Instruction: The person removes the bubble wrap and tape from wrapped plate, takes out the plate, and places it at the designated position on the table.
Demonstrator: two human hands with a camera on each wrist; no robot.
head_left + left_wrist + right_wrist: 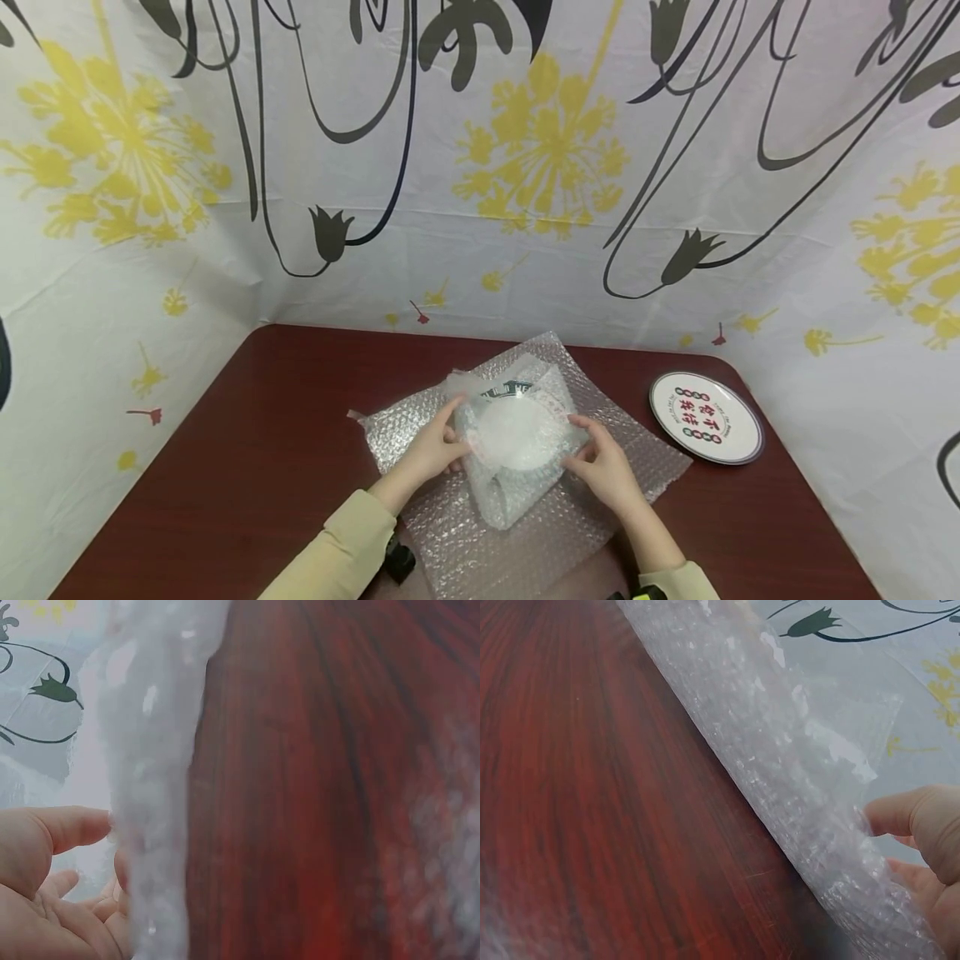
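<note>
A white round plate (517,429) with dark and red print shows through the bubble wrap folded round it, in the middle of the head view. My left hand (431,446) grips the bundle's left edge, thumb and fingers bent at the wrap. On the opposite edge, my right hand (606,467) holds the bundle the same way. Beneath lies a larger spread sheet of bubble wrap (495,554). Both wrist views show the cloudy wrap (157,802) (757,750) close up beside the thumbs; the plate is hidden there.
A second white plate (707,418) with red characters and a dark rim lies unwrapped at the table's right side. The dark red wooden table (247,467) meets a patterned white cloth (450,250) at the back and both sides.
</note>
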